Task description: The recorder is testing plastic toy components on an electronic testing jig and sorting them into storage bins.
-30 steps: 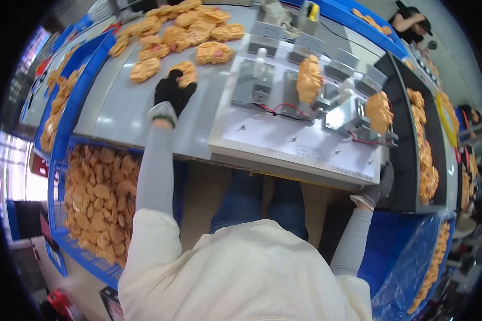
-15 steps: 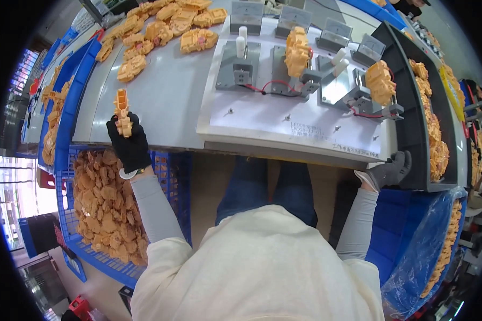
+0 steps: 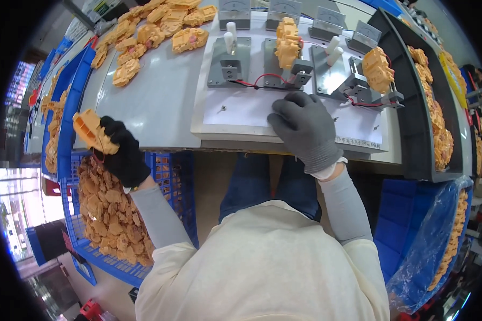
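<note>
My left hand (image 3: 124, 151), in a black glove, grips an orange moulded plastic housing (image 3: 93, 131) at the table's left front corner, above the blue crate. A thin wire shows beside this part. My right hand (image 3: 308, 125), in a grey glove, hovers at the front of the white test board (image 3: 241, 119), fingers loosely bent and apart from the thumb, nothing visible in them. Behind it, an orange housing (image 3: 288, 44) stands in the second metal fixture (image 3: 301, 74). Another housing (image 3: 378, 70) sits in the fixture at the right. White pegs (image 3: 229, 41) rise from the left fixture.
Several analog meters (image 3: 326, 22) line the board's back. Loose orange housings (image 3: 190, 40) lie at the table's back left. A blue crate (image 3: 80, 241) full of orange parts stands at lower left. At right are a dark grey bin (image 3: 412, 115) and a plastic-lined blue bin (image 3: 393, 230).
My right hand has moved left from the grey bin's corner to the board's front. My left hand has shifted slightly left and down, tilting the housing it holds.
</note>
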`<state>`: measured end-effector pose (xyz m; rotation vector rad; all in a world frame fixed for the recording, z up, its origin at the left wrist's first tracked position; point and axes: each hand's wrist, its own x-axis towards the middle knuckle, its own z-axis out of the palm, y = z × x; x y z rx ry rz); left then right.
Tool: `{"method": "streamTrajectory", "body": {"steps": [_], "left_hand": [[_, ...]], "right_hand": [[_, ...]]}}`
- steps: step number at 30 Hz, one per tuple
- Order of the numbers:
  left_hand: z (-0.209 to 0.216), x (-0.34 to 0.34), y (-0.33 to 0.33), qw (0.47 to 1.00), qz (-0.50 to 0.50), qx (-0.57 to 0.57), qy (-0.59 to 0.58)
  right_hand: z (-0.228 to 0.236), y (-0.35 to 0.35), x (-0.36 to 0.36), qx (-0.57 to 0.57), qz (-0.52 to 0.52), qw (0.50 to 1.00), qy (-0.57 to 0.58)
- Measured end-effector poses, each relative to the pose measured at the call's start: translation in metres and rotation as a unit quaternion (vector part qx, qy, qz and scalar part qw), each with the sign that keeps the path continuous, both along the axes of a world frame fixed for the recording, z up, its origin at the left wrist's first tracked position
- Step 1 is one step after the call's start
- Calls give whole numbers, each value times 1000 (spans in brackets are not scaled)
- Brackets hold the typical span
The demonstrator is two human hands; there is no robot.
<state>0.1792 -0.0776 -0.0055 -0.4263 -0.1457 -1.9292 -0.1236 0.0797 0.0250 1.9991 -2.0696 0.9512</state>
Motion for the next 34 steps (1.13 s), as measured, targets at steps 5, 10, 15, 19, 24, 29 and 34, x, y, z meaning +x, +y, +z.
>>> {"method": "streamTrajectory", "body": {"steps": [5,10,15,19,24,29,34], "left_hand": [[4,8,0,998,-12,9,68],[10,8,3,993,-50,13,103],[12,13,3,996,39,26,79],[9,12,-1,988,57,46,137],[22,30,1,989,17,49,138],[25,35,4,990,-13,24,138],[11,31,-1,991,-16,-43,127]], "right_hand": [[-14,-9,-2,-81,0,996,-26],[-11,-8,-1,-57,-9,998,-38],[-5,-1,3,-55,-22,996,-68],[-5,4,-3,-52,-6,996,-70],[-3,6,-2,-45,-12,996,-82],[-2,6,-3,-44,-7,994,-96],[-3,6,-5,-35,-1,995,-93]]}}
